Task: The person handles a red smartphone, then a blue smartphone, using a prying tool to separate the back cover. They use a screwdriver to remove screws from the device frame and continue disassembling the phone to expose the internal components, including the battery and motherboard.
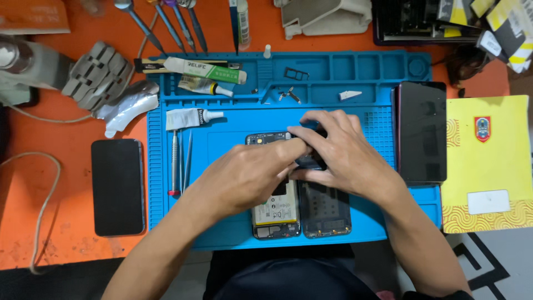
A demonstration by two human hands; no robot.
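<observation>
An opened phone body (275, 214) with its pale battery showing lies on a blue work mat (222, 222). Beside it on the right lies a dark back cover (326, 210). My left hand (250, 175) rests over the phone's upper half, thumb and fingers pinched near its top edge. My right hand (338, 153) meets it from the right, fingers curled over a small black part (309, 162) at the phone's top. What exactly the fingertips pinch is hidden.
A black phone (117, 186) lies left of the mat on the orange table (66, 233). A dark screen panel (422, 132) and a yellow booklet (486, 161) lie right. Glue tubes (202, 69), a screwdriver (175, 161), tweezers (187, 155), a card tray (296, 73) lie on the mat.
</observation>
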